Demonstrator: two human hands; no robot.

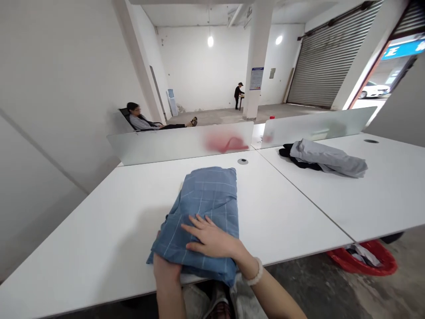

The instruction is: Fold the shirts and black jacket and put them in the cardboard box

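Note:
A folded blue checked cloth (pixel 210 190) with thin pale lines lies on the white table (pixel 99 248), close to its front edge. Whether it is a garment or a sheet cannot be told. My right hand (pixel 210 238) rests on top of it, palm down, with the fingers spread. A pale fluffy band circles that wrist. From the near left corner, my left hand (pixel 167 267) reaches in under the fabric. The cloth covers its fingers, so their grip is hidden.
A grey and black clothing bundle (pixel 328 157) lies on the adjoining table at right. Frosted dividers (pixel 166 144) line the back. On the floor at right stands a red bin (pixel 387 266) with fabric inside. One person (pixel 142 119) reclines beyond the divider; another (pixel 237 95) stands farther back.

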